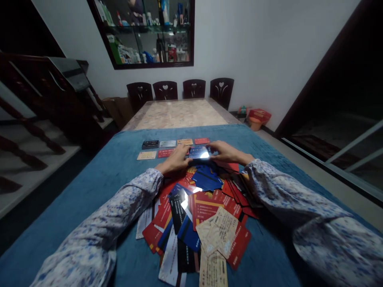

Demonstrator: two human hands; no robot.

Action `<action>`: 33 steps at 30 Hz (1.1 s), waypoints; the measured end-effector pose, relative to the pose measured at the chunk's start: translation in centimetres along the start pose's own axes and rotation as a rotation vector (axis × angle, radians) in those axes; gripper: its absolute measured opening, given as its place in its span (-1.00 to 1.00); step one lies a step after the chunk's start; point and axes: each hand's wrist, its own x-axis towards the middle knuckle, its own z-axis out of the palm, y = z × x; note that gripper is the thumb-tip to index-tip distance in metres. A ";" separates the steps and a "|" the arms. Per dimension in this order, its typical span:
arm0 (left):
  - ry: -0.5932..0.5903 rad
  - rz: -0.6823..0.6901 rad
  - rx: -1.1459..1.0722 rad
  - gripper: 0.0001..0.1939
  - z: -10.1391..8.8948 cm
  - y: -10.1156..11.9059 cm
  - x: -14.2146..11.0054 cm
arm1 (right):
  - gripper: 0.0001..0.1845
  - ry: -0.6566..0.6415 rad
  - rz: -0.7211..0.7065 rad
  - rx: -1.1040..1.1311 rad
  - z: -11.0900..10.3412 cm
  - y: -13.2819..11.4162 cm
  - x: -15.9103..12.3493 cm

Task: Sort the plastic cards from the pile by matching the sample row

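blue printed card [198,152] is beyond the loose card pile [206,207], near card rows [146,155]; fingers of left hand [176,160] and right hand [228,152] grasp its opposite ends, seemingly to steady it, face uncovered.

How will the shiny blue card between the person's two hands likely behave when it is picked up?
The blue card is probably fairly stiff, as it shows no clear bend between the left hand and right hand. Its bright glare suggests a glossy, perhaps slippery face.
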 end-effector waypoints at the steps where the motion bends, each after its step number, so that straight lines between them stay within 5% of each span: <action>1: -0.003 -0.007 0.010 -0.61 0.2 -0.1 0.4 | -0.59 -0.007 0.001 -0.006 -0.2 0.2 0.1; 33: -0.179 -0.153 0.211 -0.67 3.1 -0.6 7.0 | -0.45 -0.149 0.145 -0.115 1.6 7.5 4.1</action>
